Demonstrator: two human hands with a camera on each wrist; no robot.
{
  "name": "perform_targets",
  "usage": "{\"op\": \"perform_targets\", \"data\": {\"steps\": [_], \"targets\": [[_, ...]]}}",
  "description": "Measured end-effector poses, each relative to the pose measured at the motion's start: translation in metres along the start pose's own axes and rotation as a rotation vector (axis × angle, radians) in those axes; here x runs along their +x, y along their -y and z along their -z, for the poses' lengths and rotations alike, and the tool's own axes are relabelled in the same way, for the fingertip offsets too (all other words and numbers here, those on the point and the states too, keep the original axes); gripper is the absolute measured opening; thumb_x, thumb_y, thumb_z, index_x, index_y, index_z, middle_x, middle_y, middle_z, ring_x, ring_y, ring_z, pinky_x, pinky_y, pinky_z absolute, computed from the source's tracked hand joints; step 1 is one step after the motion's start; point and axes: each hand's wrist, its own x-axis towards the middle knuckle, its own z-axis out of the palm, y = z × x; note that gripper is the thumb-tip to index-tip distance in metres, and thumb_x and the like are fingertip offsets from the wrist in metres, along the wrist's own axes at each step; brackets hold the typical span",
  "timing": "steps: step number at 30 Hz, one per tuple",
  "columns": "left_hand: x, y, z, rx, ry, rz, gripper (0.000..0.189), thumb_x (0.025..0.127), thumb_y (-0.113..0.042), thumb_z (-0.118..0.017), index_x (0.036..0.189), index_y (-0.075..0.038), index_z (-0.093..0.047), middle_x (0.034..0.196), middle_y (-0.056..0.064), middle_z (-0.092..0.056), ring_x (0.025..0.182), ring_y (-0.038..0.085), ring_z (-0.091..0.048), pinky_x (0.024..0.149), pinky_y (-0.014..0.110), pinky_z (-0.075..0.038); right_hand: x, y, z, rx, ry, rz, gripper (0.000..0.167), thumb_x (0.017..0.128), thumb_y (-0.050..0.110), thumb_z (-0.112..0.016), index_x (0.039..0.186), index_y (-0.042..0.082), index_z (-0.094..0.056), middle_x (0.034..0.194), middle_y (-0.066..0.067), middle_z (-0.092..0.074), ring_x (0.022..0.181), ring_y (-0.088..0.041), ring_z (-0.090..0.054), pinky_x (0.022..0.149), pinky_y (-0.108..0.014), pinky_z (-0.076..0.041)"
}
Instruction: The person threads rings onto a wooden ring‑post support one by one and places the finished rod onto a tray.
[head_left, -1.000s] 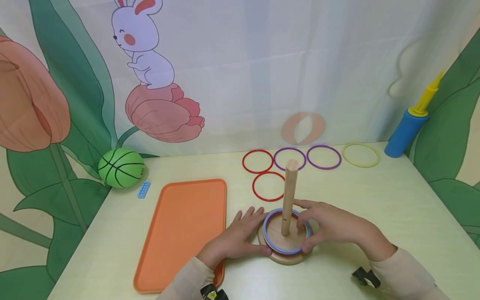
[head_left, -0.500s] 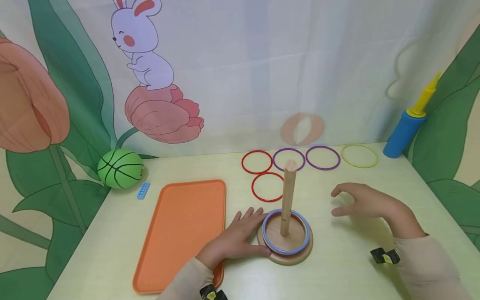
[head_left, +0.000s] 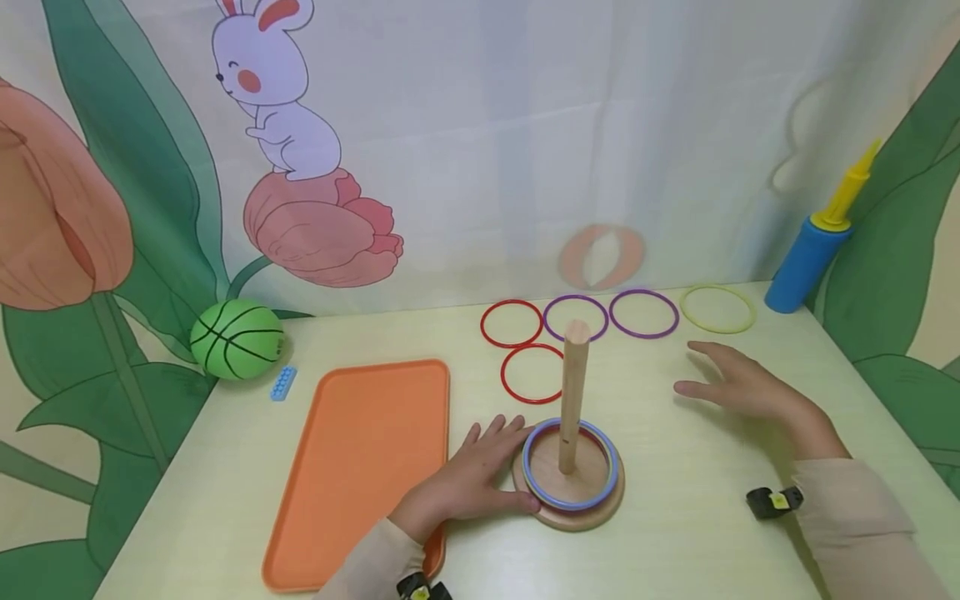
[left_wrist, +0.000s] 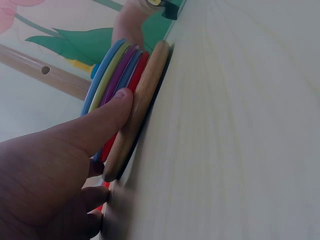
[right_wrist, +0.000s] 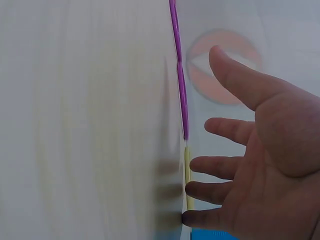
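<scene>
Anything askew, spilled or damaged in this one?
Nothing looks spilled or damaged. Only mildly odd: one red ring lies in front of the row of four rings at the back, breaking their line.

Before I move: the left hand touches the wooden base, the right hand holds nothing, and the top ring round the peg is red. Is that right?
Not quite: the top ring round the peg is blue, not red, as the left wrist view shows. A red ring sits lowest, next to the wooden base. The left hand touches the base, and the right hand holds nothing.
</scene>
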Motion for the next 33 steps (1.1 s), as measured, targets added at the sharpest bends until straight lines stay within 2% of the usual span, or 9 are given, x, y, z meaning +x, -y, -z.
{"op": "perform_targets", "data": {"steps": [7, 13, 16, 20, 24, 27, 31, 33], "targets": [[-0.001, -0.001, 0.004, 0.004, -0.001, 0.001, 0.098, 0.089, -0.059, -0.079, 0.168, -0.028, -0.031, 0.174, 0.006, -0.023, 0.163, 0.030, -0.009, 0.131, 0.054, -0.001, 0.015, 0.024, -0.023, 0.018, 0.013, 0.120, 0.085, 0.098, 0.043, -0.075, 0.160, -0.002, -0.038, 0.163, -0.033, -0.033, 0.151, -0.056, -0.026, 0.119, -0.073, -0.024], [-0.001, -0.001, 0.003, -0.006, -0.001, 0.000, 0.098, 0.089, -0.060, -0.079, 0.168, -0.028, -0.031, 0.174, 0.006, -0.023, 0.163, 0.030, -0.008, 0.131, 0.053, 0.000, 0.029, 0.051, -0.046, 0.040, 0.036, 0.196, 0.080, 0.098, 0.042, -0.075, 0.159, 0.003, -0.044, 0.165, -0.032, -0.032, 0.153, -0.054, -0.022, 0.121, -0.072, -0.020], [0.000, 0.000, 0.001, -0.005, 0.000, -0.001, 0.097, 0.089, -0.061, -0.078, 0.168, -0.029, -0.031, 0.174, 0.006, -0.023, 0.163, 0.030, -0.009, 0.131, 0.054, -0.001, 0.038, 0.060, -0.058, 0.057, 0.043, 0.251, 0.074, 0.097, 0.039, -0.077, 0.157, 0.006, -0.049, 0.163, -0.030, -0.036, 0.154, -0.054, -0.022, 0.121, -0.072, -0.020], [0.000, 0.001, -0.002, -0.002, 0.002, -0.004, 0.098, 0.089, -0.060, -0.079, 0.168, -0.027, -0.031, 0.174, 0.007, -0.024, 0.162, 0.032, -0.011, 0.130, 0.056, -0.002, 0.052, 0.070, -0.074, 0.070, 0.056, 0.402, 0.061, 0.096, 0.027, -0.080, 0.148, 0.004, -0.059, 0.158, -0.029, -0.046, 0.149, -0.053, -0.034, 0.120, -0.070, -0.026], [0.000, 0.001, -0.002, 0.008, -0.004, -0.012, 0.098, 0.089, -0.059, -0.079, 0.168, -0.027, -0.031, 0.174, 0.008, -0.025, 0.162, 0.033, -0.012, 0.130, 0.057, -0.003, 0.065, 0.078, -0.084, 0.029, 0.046, 0.520, 0.044, 0.094, 0.019, -0.081, 0.132, 0.001, -0.071, 0.139, -0.023, -0.064, 0.134, -0.047, -0.055, 0.114, -0.065, -0.040], [-0.001, 0.000, -0.001, 0.010, -0.006, -0.009, 0.098, 0.089, -0.058, -0.079, 0.168, -0.027, -0.031, 0.174, 0.009, -0.025, 0.162, 0.033, -0.012, 0.130, 0.057, -0.003, 0.071, 0.082, -0.086, -0.014, 0.044, 0.527, 0.036, 0.092, 0.022, -0.083, 0.121, 0.003, -0.075, 0.124, -0.016, -0.069, 0.122, -0.041, -0.060, 0.107, -0.062, -0.045], [-0.001, 0.000, 0.001, 0.010, -0.006, -0.009, 0.097, 0.089, -0.057, -0.080, 0.168, -0.026, -0.031, 0.174, 0.009, -0.025, 0.162, 0.033, -0.012, 0.130, 0.057, -0.003, 0.073, 0.083, -0.086, -0.043, 0.038, 0.504, 0.046, 0.085, 0.022, -0.089, 0.123, 0.001, -0.072, 0.128, -0.019, -0.068, 0.125, -0.044, -0.059, 0.110, -0.063, -0.044], [-0.001, 0.000, 0.001, 0.010, -0.006, -0.012, 0.097, 0.089, -0.057, -0.080, 0.168, -0.026, -0.032, 0.174, 0.009, -0.025, 0.162, 0.033, -0.012, 0.130, 0.057, -0.003, 0.072, 0.083, -0.084, -0.054, 0.028, 0.492, 0.045, 0.082, 0.021, -0.091, 0.118, 0.002, -0.072, 0.123, -0.017, -0.069, 0.122, -0.042, -0.061, 0.110, -0.060, -0.045]]}}
